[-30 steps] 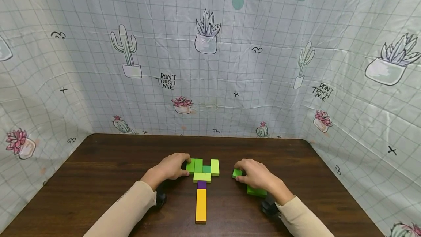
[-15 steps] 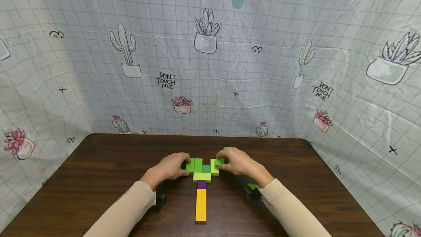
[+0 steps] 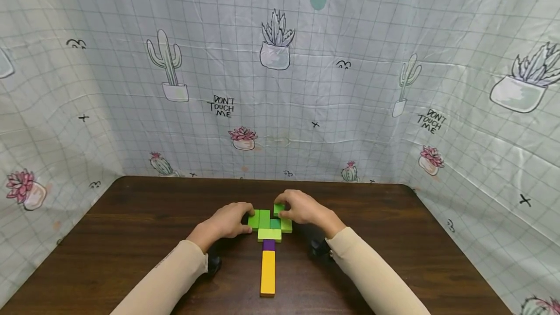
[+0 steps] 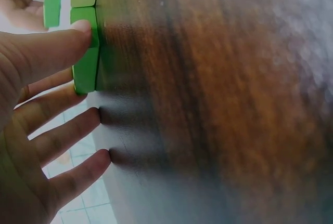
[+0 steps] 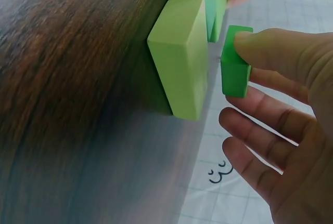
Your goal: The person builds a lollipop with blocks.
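Note:
In the head view my left hand (image 3: 228, 220) pinches the left end of a flat block figure, thumb and fingers on a green block (image 3: 253, 221). Beside that block lies another green block (image 3: 264, 218). My right hand (image 3: 301, 207) pinches a small green block (image 3: 278, 208) between thumb and fingers. In the right wrist view this small block (image 5: 236, 63) hangs apart from a light green block (image 5: 179, 52) standing on the table. A small dark green block (image 3: 275, 224) fills the middle, with a light green crossways block (image 3: 269, 235) in front.
A purple block (image 3: 269, 245) and a long yellow block (image 3: 268, 273) extend the figure toward me on the dark wooden table (image 3: 166, 203). A cactus-print curtain (image 3: 280, 111) hangs behind and at both sides. My right arm hides part of the tabletop.
My right hand has carried the small green block leftward, over the light green block to behind the figure's middle. The green block left lying at the right is now hidden. My left hand stays put.

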Motion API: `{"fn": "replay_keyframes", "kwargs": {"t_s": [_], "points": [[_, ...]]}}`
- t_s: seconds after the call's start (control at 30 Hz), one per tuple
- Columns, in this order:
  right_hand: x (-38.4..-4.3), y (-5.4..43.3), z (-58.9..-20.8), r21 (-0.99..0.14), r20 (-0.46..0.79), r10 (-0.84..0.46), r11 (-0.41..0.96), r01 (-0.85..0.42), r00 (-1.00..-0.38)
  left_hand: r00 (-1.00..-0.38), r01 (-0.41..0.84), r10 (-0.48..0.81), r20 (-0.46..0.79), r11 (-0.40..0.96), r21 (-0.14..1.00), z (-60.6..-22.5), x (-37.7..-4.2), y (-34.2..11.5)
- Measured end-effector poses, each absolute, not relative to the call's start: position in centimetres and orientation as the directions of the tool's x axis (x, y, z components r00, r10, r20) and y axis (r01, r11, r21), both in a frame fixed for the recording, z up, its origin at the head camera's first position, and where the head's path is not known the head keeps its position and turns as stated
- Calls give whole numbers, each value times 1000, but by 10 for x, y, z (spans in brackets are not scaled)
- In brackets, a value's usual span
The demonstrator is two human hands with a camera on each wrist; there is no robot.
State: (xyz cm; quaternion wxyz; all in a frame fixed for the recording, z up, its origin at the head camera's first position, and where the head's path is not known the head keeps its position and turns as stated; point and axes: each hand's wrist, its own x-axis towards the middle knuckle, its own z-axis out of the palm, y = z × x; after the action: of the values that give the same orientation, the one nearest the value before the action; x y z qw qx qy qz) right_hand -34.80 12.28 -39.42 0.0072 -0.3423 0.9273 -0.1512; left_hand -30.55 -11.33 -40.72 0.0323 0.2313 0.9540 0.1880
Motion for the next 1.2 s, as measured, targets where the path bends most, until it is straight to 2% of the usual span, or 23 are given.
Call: {"fn": "replay_keyframes", "kwargs": {"t_s": [1.2], "points": [[-356, 116, -408, -383, 5, -661, 692, -612, -750, -891, 428, 452, 29, 818, 384, -407, -305, -114]]}}
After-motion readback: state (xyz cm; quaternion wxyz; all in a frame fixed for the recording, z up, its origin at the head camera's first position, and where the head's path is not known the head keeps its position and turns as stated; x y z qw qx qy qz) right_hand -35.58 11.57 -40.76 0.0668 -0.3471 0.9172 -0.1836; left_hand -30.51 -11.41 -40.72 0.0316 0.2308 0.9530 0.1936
